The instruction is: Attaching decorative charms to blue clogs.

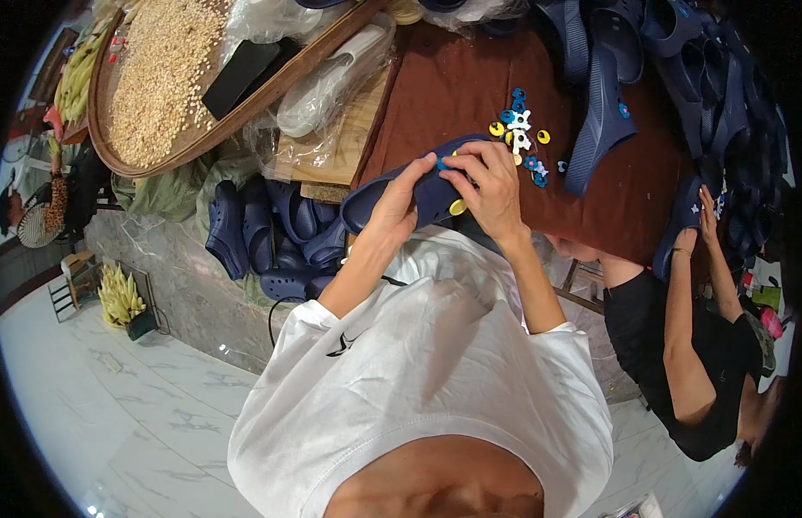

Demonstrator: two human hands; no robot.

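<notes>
A navy foam clog (pixel 364 200) is held up in front of my chest, its length running from lower left to upper right. My left hand (pixel 396 200) grips it, the thumb lying over the upper. My right hand (pixel 494 192) has its fingers bent and pinched together at the clog, by a small blue shoe charm (pixel 441 162). A yellow charm (pixel 457 207) sits on the side of the clog, below my right fingers. Beyond, on the brown cloth (pixel 435 82), lies a loose cluster of blue, white and yellow charms (pixel 521 140).
Several navy clogs (pixel 256 226) are heaped at left; more navy clogs (pixel 617 112) cover the right side. A round tray of pale grains (pixel 159 86) holds a black phone-like slab (pixel 245 79). A bagged white clog (pixel 332 86) lies nearby. A person in black (pixel 699 371) handles another clog at right.
</notes>
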